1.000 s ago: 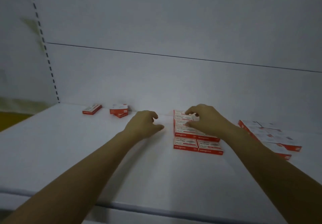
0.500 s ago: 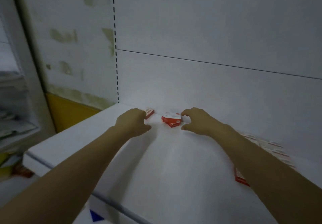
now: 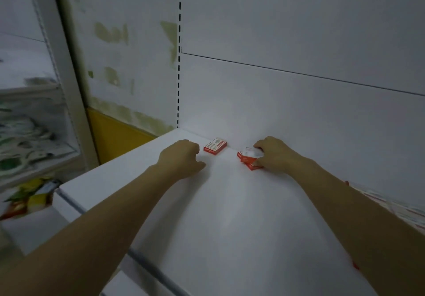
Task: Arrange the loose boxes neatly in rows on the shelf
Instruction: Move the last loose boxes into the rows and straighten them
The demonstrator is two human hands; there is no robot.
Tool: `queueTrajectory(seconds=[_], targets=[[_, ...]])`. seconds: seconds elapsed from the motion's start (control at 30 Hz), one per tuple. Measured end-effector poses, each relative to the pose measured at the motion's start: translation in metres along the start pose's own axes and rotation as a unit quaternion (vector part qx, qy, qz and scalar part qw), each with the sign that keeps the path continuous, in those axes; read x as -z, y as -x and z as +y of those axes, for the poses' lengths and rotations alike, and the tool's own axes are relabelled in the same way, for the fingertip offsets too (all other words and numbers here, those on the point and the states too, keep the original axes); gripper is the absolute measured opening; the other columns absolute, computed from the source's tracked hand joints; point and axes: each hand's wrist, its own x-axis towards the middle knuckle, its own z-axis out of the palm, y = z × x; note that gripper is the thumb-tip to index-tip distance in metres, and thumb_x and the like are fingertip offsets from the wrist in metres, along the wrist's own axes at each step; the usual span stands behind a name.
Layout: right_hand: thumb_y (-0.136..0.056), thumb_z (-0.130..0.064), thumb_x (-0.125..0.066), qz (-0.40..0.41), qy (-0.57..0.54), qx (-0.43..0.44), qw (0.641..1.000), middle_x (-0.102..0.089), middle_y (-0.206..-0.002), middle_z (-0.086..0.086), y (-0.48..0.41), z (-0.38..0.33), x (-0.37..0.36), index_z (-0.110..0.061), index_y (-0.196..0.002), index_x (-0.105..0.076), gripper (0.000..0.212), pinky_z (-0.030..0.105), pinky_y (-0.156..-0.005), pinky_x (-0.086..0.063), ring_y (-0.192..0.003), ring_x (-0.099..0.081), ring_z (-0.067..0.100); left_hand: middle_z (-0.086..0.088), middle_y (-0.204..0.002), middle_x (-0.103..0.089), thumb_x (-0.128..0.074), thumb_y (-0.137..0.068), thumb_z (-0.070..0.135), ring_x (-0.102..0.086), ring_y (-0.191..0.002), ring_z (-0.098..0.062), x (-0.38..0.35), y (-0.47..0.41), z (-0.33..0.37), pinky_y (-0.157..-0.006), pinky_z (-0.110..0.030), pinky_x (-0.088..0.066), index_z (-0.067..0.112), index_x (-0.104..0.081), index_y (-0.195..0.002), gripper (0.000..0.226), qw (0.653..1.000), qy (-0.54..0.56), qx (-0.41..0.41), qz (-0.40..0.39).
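Note:
A single small red-and-white box (image 3: 215, 145) lies flat near the back wall of the white shelf (image 3: 230, 215). To its right, two or three more red-and-white boxes (image 3: 249, 158) lie in a loose pile. My right hand (image 3: 274, 155) grips this pile, fingers on top and thumb at the front. My left hand (image 3: 181, 158) rests on the shelf with its fingers curled and holding nothing, just left of the single box. The arranged rows of boxes (image 3: 395, 206) show partly behind my right forearm at the right edge.
The shelf's left end and front edge (image 3: 76, 206) lie close to my left arm. A perforated upright (image 3: 179, 51) stands at the back corner. Beyond it are a patchy wall, a yellow panel (image 3: 115, 134) and a blurred rack of goods (image 3: 27, 139).
My view has swung left from the arranged rows to the loose boxes. My right hand left the rows, crossed to the pile and closed on it. My left hand moved along beside the single box.

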Motion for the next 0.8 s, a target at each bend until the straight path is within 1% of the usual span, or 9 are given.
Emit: queueTrajectory(seconds=[0.1, 0.3, 0.4, 0.43, 0.5, 0.57, 0.63, 0.7, 0.8], targets=[[-0.082, -0.031, -0.066, 0.026, -0.017, 0.0, 1.0, -0.045, -0.123, 0.01, 0.014, 0.006, 0.004, -0.015, -0.129, -0.048, 0.053, 0.034, -0.092, -0.041, -0.112, -0.044, 0.029, -0.003, -0.123, -0.055, -0.057, -0.085, 0.047, -0.051, -0.111, -0.02, 0.001, 0.001, 0.009, -0.086, -0.031, -0.043, 0.018, -0.053, -0.125, 0.049, 1.0, -0.003, -0.013, 0.001], [-0.085, -0.025, -0.063, 0.099, -0.045, -0.007, 0.994, -0.043, -0.126, 0.009, 0.058, 0.026, 0.02, -0.014, -0.132, -0.044, 0.051, 0.033, -0.094, -0.036, -0.117, -0.036, 0.028, -0.003, -0.115, -0.06, -0.061, -0.084, 0.044, -0.054, -0.103, -0.02, 0.006, 0.008, 0.048, -0.079, -0.029, -0.044, 0.018, -0.058, -0.116, 0.042, 0.996, 0.013, -0.081, 0.018], [-0.086, -0.022, -0.062, 0.117, -0.038, -0.027, 0.992, -0.043, -0.126, 0.008, 0.087, 0.043, 0.03, -0.015, -0.133, -0.043, 0.051, 0.031, -0.092, -0.036, -0.118, -0.035, 0.026, -0.004, -0.119, -0.057, -0.06, -0.084, 0.047, -0.053, -0.106, -0.021, 0.006, 0.013, 0.077, -0.085, -0.033, -0.046, 0.017, -0.057, -0.118, 0.046, 0.994, 0.019, -0.11, 0.007], [-0.086, -0.021, -0.061, 0.123, -0.036, -0.037, 0.991, -0.043, -0.125, 0.009, 0.097, 0.049, 0.033, -0.015, -0.132, -0.043, 0.05, 0.03, -0.09, -0.036, -0.117, -0.035, 0.026, -0.004, -0.118, -0.058, -0.059, -0.084, 0.048, -0.054, -0.106, -0.022, 0.006, 0.015, 0.087, -0.084, -0.032, -0.046, 0.016, -0.058, -0.117, 0.046, 0.992, 0.02, -0.122, 0.007], [-0.085, -0.02, -0.061, 0.132, -0.035, -0.06, 0.989, -0.046, -0.123, 0.008, 0.12, 0.064, 0.039, -0.016, -0.13, -0.045, 0.048, 0.028, -0.087, -0.035, -0.116, -0.036, 0.025, -0.005, -0.116, -0.058, -0.059, -0.085, 0.047, -0.053, -0.107, -0.022, 0.006, 0.019, 0.11, -0.082, -0.031, -0.043, 0.016, -0.058, -0.117, 0.045, 0.989, 0.026, -0.146, 0.006], [-0.085, -0.019, -0.06, 0.136, -0.042, -0.089, 0.986, -0.051, -0.12, 0.008, 0.146, 0.08, 0.044, -0.017, -0.129, -0.046, 0.046, 0.029, -0.085, -0.035, -0.114, -0.038, 0.025, -0.005, -0.119, -0.057, -0.059, -0.085, 0.046, -0.053, -0.108, -0.021, 0.007, 0.024, 0.135, -0.086, -0.033, -0.045, 0.017, -0.055, -0.121, 0.046, 0.984, 0.036, -0.175, -0.001], [-0.084, -0.019, -0.061, 0.138, -0.049, -0.123, 0.982, -0.053, -0.119, 0.007, 0.175, 0.096, 0.047, -0.018, -0.129, -0.046, 0.047, 0.032, -0.086, -0.04, -0.113, -0.042, 0.025, -0.004, -0.119, -0.056, -0.06, -0.085, 0.046, -0.052, -0.109, -0.02, 0.008, 0.029, 0.163, -0.089, -0.035, -0.047, 0.018, -0.054, -0.124, 0.048, 0.978, 0.04, -0.205, -0.006], [-0.083, -0.021, -0.064, 0.145, -0.055, -0.159, 0.975, -0.055, -0.119, 0.005, 0.206, 0.112, 0.051, -0.019, -0.127, -0.047, 0.047, 0.033, -0.085, -0.047, -0.109, -0.05, 0.023, -0.003, -0.121, -0.056, -0.06, -0.085, 0.046, -0.052, -0.11, -0.02, 0.008, 0.037, 0.195, -0.088, -0.035, -0.047, 0.018, -0.053, -0.125, 0.05, 0.97, 0.045, -0.237, -0.01], [-0.083, -0.023, -0.065, 0.159, -0.053, -0.209, 0.963, -0.057, -0.118, 0.003, 0.252, 0.134, 0.054, -0.019, -0.124, -0.05, 0.043, 0.031, -0.083, -0.049, -0.104, -0.055, 0.02, -0.002, -0.122, -0.056, -0.06, -0.085, 0.045, -0.054, -0.108, -0.019, 0.003, 0.052, 0.246, -0.086, -0.033, -0.046, 0.018, -0.054, -0.125, 0.049, 0.954, 0.06, -0.293, -0.024]])
